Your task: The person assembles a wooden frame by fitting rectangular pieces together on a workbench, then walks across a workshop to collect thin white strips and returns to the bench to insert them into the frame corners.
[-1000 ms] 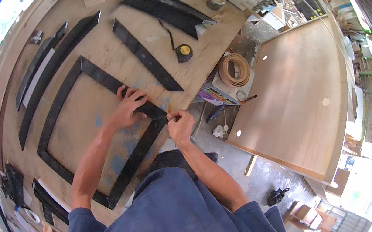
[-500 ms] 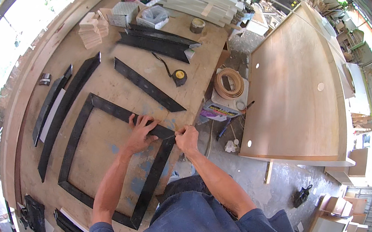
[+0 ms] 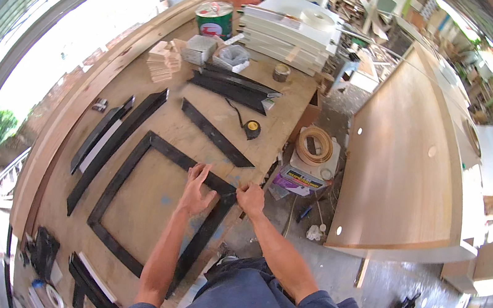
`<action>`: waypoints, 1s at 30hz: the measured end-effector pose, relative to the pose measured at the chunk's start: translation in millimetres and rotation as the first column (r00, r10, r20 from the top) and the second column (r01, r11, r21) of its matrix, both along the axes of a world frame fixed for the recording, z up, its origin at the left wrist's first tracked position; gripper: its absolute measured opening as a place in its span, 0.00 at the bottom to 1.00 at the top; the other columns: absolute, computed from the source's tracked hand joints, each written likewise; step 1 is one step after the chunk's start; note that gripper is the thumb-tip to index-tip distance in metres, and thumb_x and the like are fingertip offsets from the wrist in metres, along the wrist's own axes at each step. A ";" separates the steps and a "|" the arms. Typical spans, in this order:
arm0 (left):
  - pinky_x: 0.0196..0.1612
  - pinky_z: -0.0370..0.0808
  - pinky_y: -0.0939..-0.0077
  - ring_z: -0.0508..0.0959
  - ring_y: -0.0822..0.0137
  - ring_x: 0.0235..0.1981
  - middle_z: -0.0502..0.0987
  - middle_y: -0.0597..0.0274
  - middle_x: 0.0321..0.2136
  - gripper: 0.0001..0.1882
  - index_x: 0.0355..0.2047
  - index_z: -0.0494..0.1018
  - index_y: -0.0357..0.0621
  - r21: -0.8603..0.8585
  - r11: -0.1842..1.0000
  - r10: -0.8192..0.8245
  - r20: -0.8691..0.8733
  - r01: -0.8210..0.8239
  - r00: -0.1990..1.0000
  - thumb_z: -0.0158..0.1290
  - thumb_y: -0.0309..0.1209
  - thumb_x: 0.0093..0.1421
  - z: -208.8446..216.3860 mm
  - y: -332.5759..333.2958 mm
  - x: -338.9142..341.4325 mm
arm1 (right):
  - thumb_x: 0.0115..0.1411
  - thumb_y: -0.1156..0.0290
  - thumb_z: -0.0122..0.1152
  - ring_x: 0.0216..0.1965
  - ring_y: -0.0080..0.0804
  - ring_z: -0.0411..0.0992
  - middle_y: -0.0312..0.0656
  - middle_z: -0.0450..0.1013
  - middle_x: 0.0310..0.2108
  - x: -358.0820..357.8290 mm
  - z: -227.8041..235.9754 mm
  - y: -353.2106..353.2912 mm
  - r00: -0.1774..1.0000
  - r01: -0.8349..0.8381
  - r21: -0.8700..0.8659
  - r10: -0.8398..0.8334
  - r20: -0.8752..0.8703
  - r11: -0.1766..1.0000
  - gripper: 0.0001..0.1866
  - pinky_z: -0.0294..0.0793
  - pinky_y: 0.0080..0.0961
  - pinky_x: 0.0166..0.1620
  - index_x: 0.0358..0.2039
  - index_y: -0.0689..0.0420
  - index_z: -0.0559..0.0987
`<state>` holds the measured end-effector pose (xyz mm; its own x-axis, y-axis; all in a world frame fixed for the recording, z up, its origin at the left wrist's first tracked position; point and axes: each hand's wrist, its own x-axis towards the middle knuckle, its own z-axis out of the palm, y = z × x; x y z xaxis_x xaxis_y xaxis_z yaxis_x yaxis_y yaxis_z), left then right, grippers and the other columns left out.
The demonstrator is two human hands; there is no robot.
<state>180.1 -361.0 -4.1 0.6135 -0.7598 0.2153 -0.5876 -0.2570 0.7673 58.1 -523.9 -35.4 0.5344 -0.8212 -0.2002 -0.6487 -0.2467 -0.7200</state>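
Black frame point(image 3: 175, 154) is lying on tabletop point(image 3: 291, 97) at 8 o'clock, four sides meeting; left hand point(image 3: 194, 194) spreading fingers over it; right hand point(image 3: 251, 200) curling fingers at 2-o'clock corner, hold unclear; strip point(image 3: 217, 133) lying unjoined at 12.

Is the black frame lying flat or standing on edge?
Flat. The black frame lies on the tabletop, which shows through its middle; left hand and right hand are near one corner.
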 end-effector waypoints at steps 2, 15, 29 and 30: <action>0.72 0.56 0.57 0.61 0.49 0.69 0.63 0.46 0.66 0.43 0.68 0.63 0.40 -0.101 0.983 0.143 -0.080 -0.150 0.987 0.66 0.24 0.51 10.3 11.3 -28.1 | 0.53 0.63 0.71 0.38 0.47 0.82 0.51 0.83 0.31 -2.9 1.5 -4.2 1.000 -0.013 0.079 0.013 -0.006 0.997 0.11 0.79 0.40 0.44 0.30 0.57 0.86; 0.63 0.69 0.63 0.74 0.56 0.58 0.76 0.49 0.53 0.27 0.59 0.72 0.30 -0.250 0.190 0.822 -0.489 -0.950 0.293 0.57 0.21 0.57 -18.7 130.8 -318.8 | 0.58 0.57 0.70 0.37 0.46 0.82 0.52 0.83 0.35 -43.5 -57.3 -45.3 0.934 -0.143 0.161 0.080 0.348 0.976 0.18 0.78 0.38 0.43 0.34 0.62 0.85; 0.53 0.75 0.68 0.80 0.62 0.45 0.81 0.52 0.45 0.16 0.50 0.77 0.30 -0.130 0.043 0.862 -0.497 -0.991 0.102 0.58 0.24 0.61 -20.3 101.2 -361.5 | 0.60 0.68 0.69 0.29 0.37 0.78 0.47 0.78 0.29 -200.8 -107.8 -98.5 0.947 -0.151 0.066 0.125 0.297 0.986 0.10 0.76 0.34 0.36 0.34 0.63 0.83; 0.52 0.75 0.69 0.80 0.64 0.45 0.81 0.54 0.43 0.15 0.48 0.78 0.30 -0.145 0.062 0.860 -0.495 -0.987 0.127 0.59 0.25 0.62 -8.8 98.5 -340.4 | 0.61 0.67 0.68 0.29 0.36 0.77 0.46 0.77 0.30 -189.5 -94.5 -90.8 0.913 -0.179 0.013 0.161 0.374 0.984 0.10 0.75 0.34 0.35 0.35 0.63 0.83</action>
<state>-160.3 -262.4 -12.9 0.8077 0.5896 -0.0092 0.1073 -0.1316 0.9855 -131.4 -614.7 -129.9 0.7083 -0.7059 0.0037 -0.2850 -0.2907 -0.9134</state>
